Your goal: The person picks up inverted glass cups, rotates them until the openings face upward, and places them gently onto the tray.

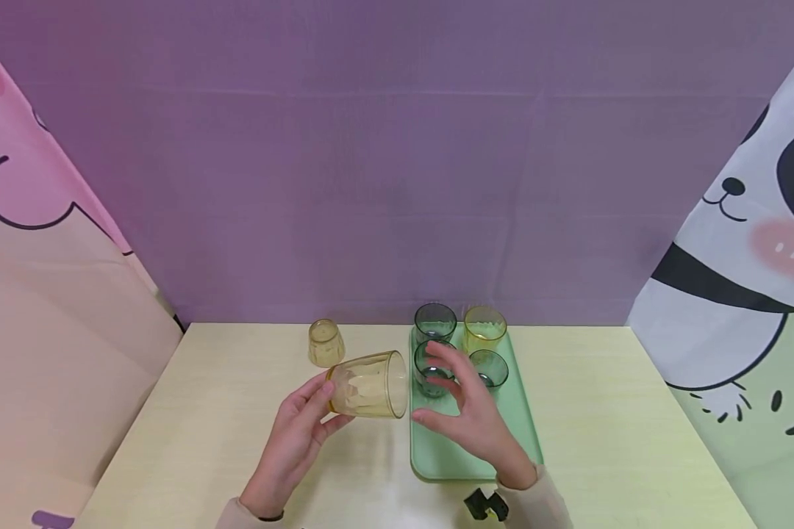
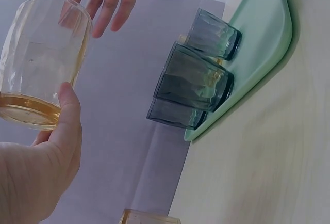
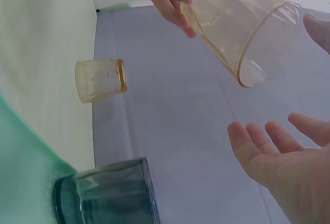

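A pale wood-grain table (image 1: 589, 411) bears a mint-green rectangular tray (image 1: 450, 459). Left of it, the left hand (image 1: 298, 422) clamps the base of a raised, sideways-tipped transparent yellow glass tumbler (image 1: 367, 386); the right hand (image 1: 463, 411) spreads thumb and fingers apart just beside its rim. Upright on the tray stand three smoky blue-grey glass tumblers (image 1: 435, 322) and one yellow-tinted glass tumbler (image 1: 485, 327); an upside-down amber glass tumbler (image 1: 326, 344) stands behind.

Pale beige sleeves (image 1: 536, 504), thin black left wristband (image 1: 273, 517)
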The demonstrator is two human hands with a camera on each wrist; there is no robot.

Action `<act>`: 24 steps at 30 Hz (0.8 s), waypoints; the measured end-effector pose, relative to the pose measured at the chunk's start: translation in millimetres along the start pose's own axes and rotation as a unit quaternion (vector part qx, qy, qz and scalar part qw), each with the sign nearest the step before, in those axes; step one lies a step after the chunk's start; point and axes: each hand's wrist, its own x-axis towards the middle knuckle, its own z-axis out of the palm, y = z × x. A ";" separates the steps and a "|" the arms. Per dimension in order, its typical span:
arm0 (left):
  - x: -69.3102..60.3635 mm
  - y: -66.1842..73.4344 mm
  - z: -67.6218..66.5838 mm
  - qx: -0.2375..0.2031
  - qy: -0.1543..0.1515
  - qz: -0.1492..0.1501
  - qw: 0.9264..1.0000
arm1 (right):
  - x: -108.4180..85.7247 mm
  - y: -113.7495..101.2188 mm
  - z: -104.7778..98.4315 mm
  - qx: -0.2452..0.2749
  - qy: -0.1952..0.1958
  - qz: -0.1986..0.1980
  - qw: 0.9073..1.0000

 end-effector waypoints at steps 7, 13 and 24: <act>-10.2 -6.9 9.6 -0.011 0.003 -0.006 1.000 | -5.3 -5.2 3.9 0.010 -0.022 0.019 1.000; -14.1 -8.7 16.0 -0.013 0.007 0.000 1.000 | -6.4 -6.9 7.2 0.018 -0.029 0.030 0.999; -15.0 -7.1 21.6 -0.009 0.019 -0.015 1.000 | -3.6 -10.5 11.5 0.031 -0.035 0.020 0.999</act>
